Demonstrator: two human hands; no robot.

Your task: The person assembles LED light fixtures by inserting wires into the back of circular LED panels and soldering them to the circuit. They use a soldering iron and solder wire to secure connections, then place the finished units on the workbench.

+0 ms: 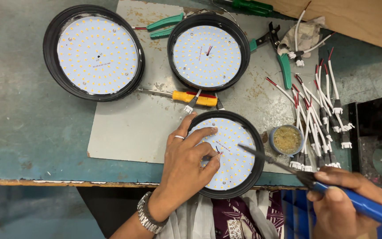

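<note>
We see the left hand (186,166) resting on the nearest round lamp panel (237,155), fingertips pinching thin wires at its centre. The right hand (339,201) grips a blue-handled soldering iron (288,168), its tip over the panel. A small tin of flux (287,140) and a bunch of white connector leads (321,128) lie just beside it.

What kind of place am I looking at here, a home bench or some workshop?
Most likely a small lamp-assembly workshop bench. Three round LED panels lie on the worn table, a batch of wire connectors waits at the right, and the right hand holds a soldering iron beside a flux tin.
</note>
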